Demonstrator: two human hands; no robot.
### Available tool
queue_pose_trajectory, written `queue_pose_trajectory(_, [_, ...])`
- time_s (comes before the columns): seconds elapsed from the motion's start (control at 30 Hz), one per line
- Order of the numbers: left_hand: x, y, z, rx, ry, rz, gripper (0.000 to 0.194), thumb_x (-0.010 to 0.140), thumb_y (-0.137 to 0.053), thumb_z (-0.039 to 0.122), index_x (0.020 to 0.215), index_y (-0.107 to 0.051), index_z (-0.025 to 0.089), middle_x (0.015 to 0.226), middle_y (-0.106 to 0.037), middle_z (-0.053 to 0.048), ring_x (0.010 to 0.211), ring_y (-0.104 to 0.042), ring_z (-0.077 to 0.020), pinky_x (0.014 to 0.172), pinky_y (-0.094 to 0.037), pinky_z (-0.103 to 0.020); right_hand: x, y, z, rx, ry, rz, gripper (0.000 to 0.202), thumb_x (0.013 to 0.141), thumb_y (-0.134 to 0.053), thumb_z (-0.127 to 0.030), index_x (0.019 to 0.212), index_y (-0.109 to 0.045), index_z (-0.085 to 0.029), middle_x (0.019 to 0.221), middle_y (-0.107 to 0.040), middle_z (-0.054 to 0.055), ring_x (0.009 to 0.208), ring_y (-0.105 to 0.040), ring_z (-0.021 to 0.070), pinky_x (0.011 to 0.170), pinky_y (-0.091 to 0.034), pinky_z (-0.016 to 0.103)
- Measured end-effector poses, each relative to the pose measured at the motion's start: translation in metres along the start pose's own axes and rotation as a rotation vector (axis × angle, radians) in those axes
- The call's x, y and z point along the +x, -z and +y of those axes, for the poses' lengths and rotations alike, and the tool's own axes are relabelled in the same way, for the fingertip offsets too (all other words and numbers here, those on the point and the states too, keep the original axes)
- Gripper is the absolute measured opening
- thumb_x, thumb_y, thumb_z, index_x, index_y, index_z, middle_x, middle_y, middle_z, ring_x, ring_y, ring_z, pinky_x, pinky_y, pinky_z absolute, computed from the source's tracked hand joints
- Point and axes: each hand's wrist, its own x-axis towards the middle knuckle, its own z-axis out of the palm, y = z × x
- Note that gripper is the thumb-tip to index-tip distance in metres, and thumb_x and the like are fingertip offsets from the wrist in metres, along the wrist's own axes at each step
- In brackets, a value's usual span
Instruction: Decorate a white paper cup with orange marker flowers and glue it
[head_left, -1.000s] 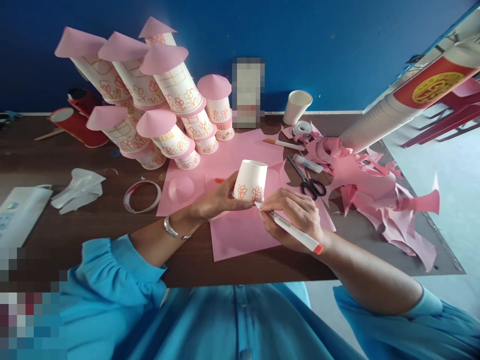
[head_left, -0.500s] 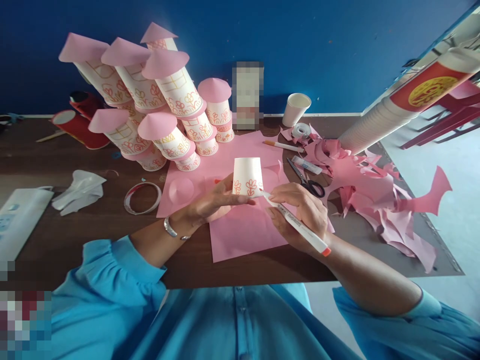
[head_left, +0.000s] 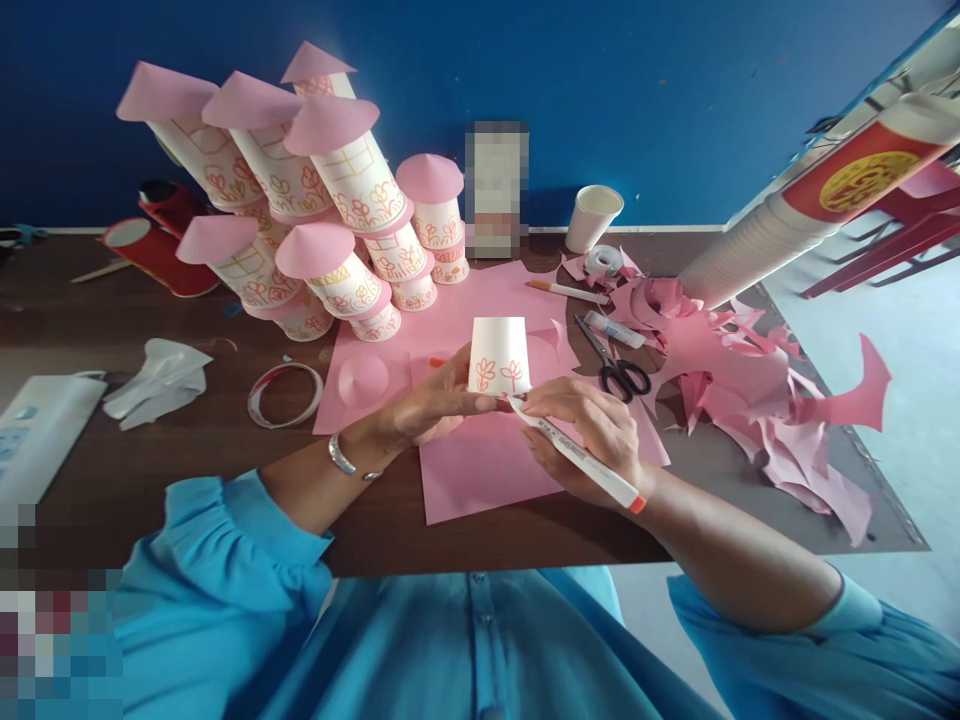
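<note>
My left hand (head_left: 435, 402) is closed around a white paper cup (head_left: 499, 345), held upside down above pink paper. Red-orange flowers are drawn near the cup's lower rim. My right hand (head_left: 589, 432) grips a white marker (head_left: 592, 468) with an orange end cap, and its tip is at the lower rim of the cup; whether it touches is hard to tell. Under both hands lie pink paper sheets (head_left: 480, 480). A flat pink paper cone (head_left: 363, 382) rests on the sheet left of my hands.
Several decorated cup towers (head_left: 360, 190) with pink cone roofs stand at the back left. A tape roll (head_left: 285, 395) lies left. To the right are scissors (head_left: 622, 375), a glue stick (head_left: 615, 328), pink scraps (head_left: 750, 400) and a long cup stack (head_left: 765, 245). Another cup (head_left: 594, 220) stands behind.
The cup has been turned a little, so its drawn flowers sit differently. My right hand and the marker have shifted slightly left and the tip is lower, near the rim.
</note>
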Motion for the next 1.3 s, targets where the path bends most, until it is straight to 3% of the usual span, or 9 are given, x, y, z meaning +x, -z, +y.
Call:
queue_pose_trajectory(0.23, [0.001, 0.003, -0.003, -0.011, -0.022, 0.012, 0.057, 0.086, -0.077, 0.026, 0.14, -0.059, 0.028, 0.129, -0.071, -0.011, 0.125, -0.066, -0.0325, 0.105, -0.055, -0.046, 0.002, 0.006, -0.003, -0.035, -0.034, -0.007, 0.014, 0.094, -0.064, -0.015, 0.106, -0.059, -0.02, 0.084, -0.072, 0.005, 0.076, -0.074, 0.0175, 0.066, -0.063, 0.03])
queue_pose_trajectory(0.43, [0.001, -0.001, 0.0, -0.025, -0.044, 0.018, 0.044, 0.081, -0.082, 0.036, 0.122, -0.071, 0.028, 0.123, -0.072, -0.008, 0.115, -0.071, -0.0301, 0.098, -0.059, -0.043, 0.003, 0.005, -0.002, -0.03, -0.042, -0.006, 0.011, 0.095, -0.063, -0.015, 0.105, -0.06, -0.021, 0.084, -0.072, 0.004, 0.075, -0.073, 0.0162, 0.067, -0.062, 0.029])
queue_pose_trajectory(0.63, [0.001, -0.001, 0.002, -0.004, -0.02, 0.035, 0.047, 0.081, -0.081, 0.028, 0.126, -0.069, 0.029, 0.118, -0.073, -0.007, 0.114, -0.071, -0.0269, 0.099, -0.058, -0.04, 0.002, 0.004, -0.002, -0.014, -0.03, -0.014, 0.014, 0.094, -0.064, -0.013, 0.104, -0.06, -0.021, 0.081, -0.072, 0.003, 0.072, -0.072, 0.0154, 0.065, -0.061, 0.028])
queue_pose_trajectory(0.83, [0.001, -0.003, 0.006, 0.028, 0.001, 0.029, 0.036, 0.084, -0.078, 0.023, 0.12, -0.069, 0.024, 0.115, -0.074, -0.007, 0.12, -0.068, -0.0278, 0.102, -0.056, -0.04, 0.0, 0.002, -0.001, -0.001, -0.032, -0.024, 0.021, 0.09, -0.065, -0.007, 0.104, -0.059, -0.021, 0.081, -0.072, 0.002, 0.072, -0.072, 0.0162, 0.064, -0.059, 0.029])
queue_pose_trajectory(1.07, [0.0, -0.002, 0.005, 0.042, 0.016, 0.034, 0.053, 0.086, -0.076, 0.021, 0.137, -0.061, 0.025, 0.117, -0.074, -0.009, 0.116, -0.07, -0.028, 0.1, -0.057, -0.04, 0.0, 0.001, -0.001, -0.016, -0.035, -0.041, 0.021, 0.09, -0.066, -0.007, 0.104, -0.059, -0.021, 0.081, -0.071, 0.001, 0.071, -0.072, 0.016, 0.063, -0.059, 0.028])
queue_pose_trajectory(1.3, [-0.001, -0.001, 0.003, -0.001, 0.007, 0.045, 0.053, 0.086, -0.077, 0.02, 0.136, -0.06, 0.026, 0.119, -0.073, -0.008, 0.113, -0.071, -0.0259, 0.096, -0.057, -0.036, 0.002, 0.004, -0.002, -0.072, -0.082, -0.026, 0.019, 0.092, -0.064, -0.009, 0.104, -0.059, -0.023, 0.082, -0.072, 0.001, 0.071, -0.072, 0.0158, 0.062, -0.059, 0.028])
